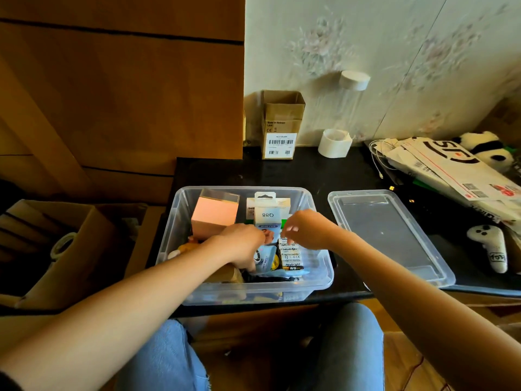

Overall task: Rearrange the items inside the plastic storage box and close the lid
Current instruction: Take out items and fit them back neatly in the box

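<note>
Both hands down inside clear box [321, 280] on black counter [324, 173]: left hand [242, 244] gripping, seemingly, blue packet [266, 259]; right hand [306, 228] curled, fingertips pinched over battery packs [290, 255]. Box open, crammed; lid [389, 235] flat just right.

Your clear plastic storage box [180, 221] sits open at the frame's centre, packed with a pink box [215, 214], a mini fan package [267, 214] and batteries [291, 253]. Its clear lid [389, 235] lies flat just right of it.
</note>
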`<control>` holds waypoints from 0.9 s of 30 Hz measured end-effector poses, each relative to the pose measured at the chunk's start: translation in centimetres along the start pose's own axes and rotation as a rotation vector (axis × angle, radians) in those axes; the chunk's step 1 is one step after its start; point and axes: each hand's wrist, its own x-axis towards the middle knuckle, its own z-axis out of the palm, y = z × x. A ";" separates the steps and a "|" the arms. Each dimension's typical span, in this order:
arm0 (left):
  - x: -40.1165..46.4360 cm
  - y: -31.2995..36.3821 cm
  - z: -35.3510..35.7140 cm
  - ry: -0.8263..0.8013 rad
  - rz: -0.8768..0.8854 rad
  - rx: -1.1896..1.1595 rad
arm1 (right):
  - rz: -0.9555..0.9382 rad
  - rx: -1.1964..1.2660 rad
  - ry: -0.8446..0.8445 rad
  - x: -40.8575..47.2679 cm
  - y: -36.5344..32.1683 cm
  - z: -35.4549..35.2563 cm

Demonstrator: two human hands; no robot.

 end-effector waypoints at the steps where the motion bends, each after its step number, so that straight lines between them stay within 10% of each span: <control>1: -0.1 -0.3 0.0 0.038 -0.008 -0.021 | -0.009 -0.004 -0.048 0.0 -0.2 0.0; 11: -1.6 -2.8 0.9 0.241 -0.046 -0.220 | -0.062 0.101 -0.214 0.5 -1.6 1.0; 18: -2.7 -2.8 1.4 0.415 -0.091 -0.319 | 0.063 0.012 0.068 0.9 -2.8 2.6; 27: -2.7 -2.3 2.2 0.630 -0.192 -0.556 | -0.116 0.468 -0.126 1.4 -3.4 5.5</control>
